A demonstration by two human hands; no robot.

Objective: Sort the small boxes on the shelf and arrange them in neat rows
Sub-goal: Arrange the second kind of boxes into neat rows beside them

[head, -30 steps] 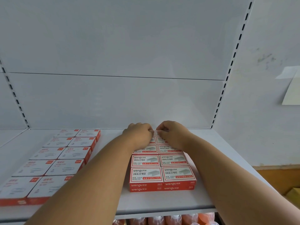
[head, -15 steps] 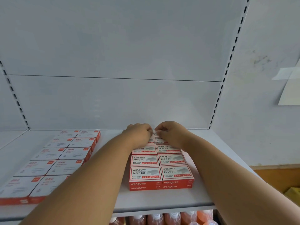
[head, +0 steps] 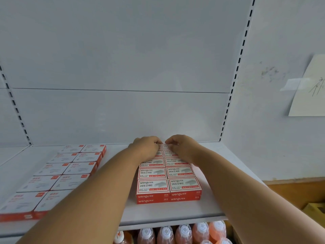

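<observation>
Small red-and-white staple boxes point(head: 168, 180) lie in two side-by-side columns, stacked two high, on the white shelf point(head: 168, 212). My left hand point(head: 146, 148) and my right hand point(head: 182, 147) rest on the far end of those columns, fingers curled onto the rearmost boxes point(head: 166, 147) near the back panel. The boxes under the hands are mostly hidden. A second group of flatter red-and-white boxes point(head: 59, 173) lies in two columns at the shelf's left.
White back panel with slotted uprights point(head: 232, 85) on both sides. Bottles with orange liquid and white caps point(head: 182, 233) stand on the shelf below. A taped paper sheet point(head: 309, 88) hangs on the right wall. A wooden edge point(head: 295, 184) sits lower right.
Both hands stay at the far end of the staple-box columns; only the camera view has shifted slightly. No box has visibly moved.
</observation>
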